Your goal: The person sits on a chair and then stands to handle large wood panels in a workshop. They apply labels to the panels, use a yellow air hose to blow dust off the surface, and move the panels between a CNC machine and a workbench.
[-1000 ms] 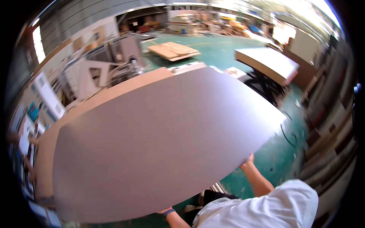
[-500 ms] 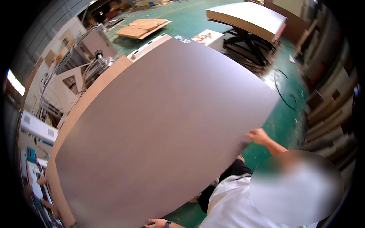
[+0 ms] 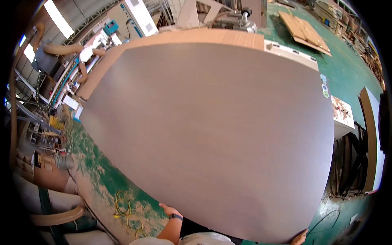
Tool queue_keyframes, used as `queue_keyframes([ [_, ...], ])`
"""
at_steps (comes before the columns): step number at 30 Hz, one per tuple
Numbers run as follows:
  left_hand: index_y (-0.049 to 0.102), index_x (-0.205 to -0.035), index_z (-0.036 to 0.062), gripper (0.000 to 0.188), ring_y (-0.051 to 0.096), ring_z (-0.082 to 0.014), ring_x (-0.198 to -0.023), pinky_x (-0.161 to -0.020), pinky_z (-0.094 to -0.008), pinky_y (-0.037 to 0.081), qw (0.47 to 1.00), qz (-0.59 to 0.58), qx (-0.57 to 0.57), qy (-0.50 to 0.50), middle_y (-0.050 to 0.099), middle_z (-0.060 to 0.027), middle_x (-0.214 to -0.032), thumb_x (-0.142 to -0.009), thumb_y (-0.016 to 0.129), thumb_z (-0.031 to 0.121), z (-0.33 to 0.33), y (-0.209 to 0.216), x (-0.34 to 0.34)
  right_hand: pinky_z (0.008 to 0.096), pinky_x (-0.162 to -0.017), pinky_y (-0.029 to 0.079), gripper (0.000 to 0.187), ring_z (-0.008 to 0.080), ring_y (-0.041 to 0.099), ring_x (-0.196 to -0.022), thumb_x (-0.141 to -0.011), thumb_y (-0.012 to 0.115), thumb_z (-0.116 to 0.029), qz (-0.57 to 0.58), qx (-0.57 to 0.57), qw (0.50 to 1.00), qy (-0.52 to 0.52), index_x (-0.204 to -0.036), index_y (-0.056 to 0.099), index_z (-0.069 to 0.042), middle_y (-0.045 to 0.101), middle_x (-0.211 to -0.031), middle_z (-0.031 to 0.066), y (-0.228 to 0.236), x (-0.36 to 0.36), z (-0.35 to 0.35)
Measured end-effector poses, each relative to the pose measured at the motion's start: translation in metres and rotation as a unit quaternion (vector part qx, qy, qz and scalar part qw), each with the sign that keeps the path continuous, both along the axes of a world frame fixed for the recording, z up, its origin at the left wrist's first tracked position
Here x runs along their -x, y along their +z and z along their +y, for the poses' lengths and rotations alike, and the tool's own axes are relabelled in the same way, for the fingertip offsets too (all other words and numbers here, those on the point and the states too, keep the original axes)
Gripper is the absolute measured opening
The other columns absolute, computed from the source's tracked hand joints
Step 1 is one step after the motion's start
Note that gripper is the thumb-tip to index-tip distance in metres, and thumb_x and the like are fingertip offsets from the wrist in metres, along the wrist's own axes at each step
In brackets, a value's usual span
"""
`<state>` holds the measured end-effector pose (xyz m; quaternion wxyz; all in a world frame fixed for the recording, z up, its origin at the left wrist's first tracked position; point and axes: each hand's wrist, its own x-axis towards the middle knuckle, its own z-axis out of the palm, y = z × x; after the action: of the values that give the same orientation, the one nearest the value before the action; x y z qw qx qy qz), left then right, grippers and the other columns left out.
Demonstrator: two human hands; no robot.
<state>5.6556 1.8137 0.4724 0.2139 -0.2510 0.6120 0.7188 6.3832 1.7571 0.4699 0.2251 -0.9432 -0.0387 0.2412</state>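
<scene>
A large grey-brown flat panel (image 3: 208,134) fills the middle of the view, its edges bowed by the lens. At its near edge, left of my body, my left hand (image 3: 170,210) grips the panel; a dark watch band (image 3: 175,216) circles that wrist. Part of this hand's fingers is hidden by the panel. My right hand (image 3: 300,237) is closed on the panel near its close right corner, only partly in view at the lower rim. Small round stickers (image 3: 325,90) mark the panel's far right edge.
Brown board (image 3: 228,37) runs along the panel's far side. A white box (image 3: 342,112) and a lift table with stacked sheets (image 3: 370,139) stand right. Flattened cardboard (image 3: 304,30) lies farther back. At left are a yellow cable (image 3: 122,206), dust and machinery with hoses (image 3: 63,49).
My view has swung left, so the scene has turned and shifted rightward. The panel now lies across the picture. Both hands are at its edge in both frames.
</scene>
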Motion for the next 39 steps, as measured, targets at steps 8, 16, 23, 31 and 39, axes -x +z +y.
queue_keyframes([
  [8,0.058,-0.117,-0.0090,0.084,0.060,-0.0365,-0.103,-0.090,-0.0419,0.049,0.938,-0.035,0.344,0.002,0.062,-0.0206,-0.117,-0.094,0.028,0.066,-0.002,-0.037,-0.016,0.0432,-0.065,0.051,0.051,0.0302,0.062,-0.075,-0.095,0.041,-0.051,-0.240,0.126,0.960,0.072,-0.113,0.062,-0.008,0.067,-0.088,0.0146,-0.038,-0.011,0.066],
  [16,0.045,-0.134,-0.0010,0.065,0.055,-0.0311,-0.112,-0.095,-0.0417,0.046,0.982,-0.026,-0.167,0.083,0.052,-0.0127,-0.133,-0.099,0.034,0.053,0.019,0.042,0.001,0.0526,-0.053,0.048,0.038,0.0363,0.063,-0.060,-0.099,0.037,-0.038,-0.338,0.173,0.833,0.402,-0.129,0.051,-0.020,0.066,-0.072,0.0191,0.073,-0.020,0.053],
  [23,0.052,-0.122,-0.0078,0.068,0.060,-0.0295,-0.100,-0.085,-0.0421,0.051,0.987,0.104,0.049,-0.110,0.060,-0.0144,-0.118,-0.095,0.044,0.054,0.075,0.048,0.167,0.0395,-0.078,0.048,0.062,0.0265,0.062,-0.086,-0.092,0.047,-0.054,-0.072,-0.209,0.968,0.120,-0.113,0.061,0.003,0.067,-0.099,0.0180,0.047,0.154,0.099],
  [31,0.058,-0.118,-0.0073,0.080,0.061,-0.0347,-0.100,-0.089,-0.0427,0.048,0.913,0.162,0.339,-0.159,0.064,-0.0192,-0.114,-0.090,0.042,0.066,0.196,0.033,0.421,0.0434,-0.078,0.047,0.056,0.0355,0.063,-0.083,-0.091,0.047,-0.055,-0.075,-0.014,0.990,0.115,-0.099,0.068,-0.003,0.068,-0.090,0.0178,0.056,0.464,0.206],
  [39,0.031,-0.146,0.0189,0.073,0.040,-0.0388,-0.127,-0.099,-0.0533,0.040,0.766,0.206,0.594,-0.134,0.035,-0.0196,-0.141,-0.089,0.041,0.064,0.292,0.011,0.541,0.0467,-0.104,0.030,0.049,0.0350,0.046,-0.120,-0.080,0.063,-0.033,-0.366,-0.119,0.892,0.237,-0.121,0.057,-0.006,0.054,-0.126,0.0169,0.071,0.576,0.364],
])
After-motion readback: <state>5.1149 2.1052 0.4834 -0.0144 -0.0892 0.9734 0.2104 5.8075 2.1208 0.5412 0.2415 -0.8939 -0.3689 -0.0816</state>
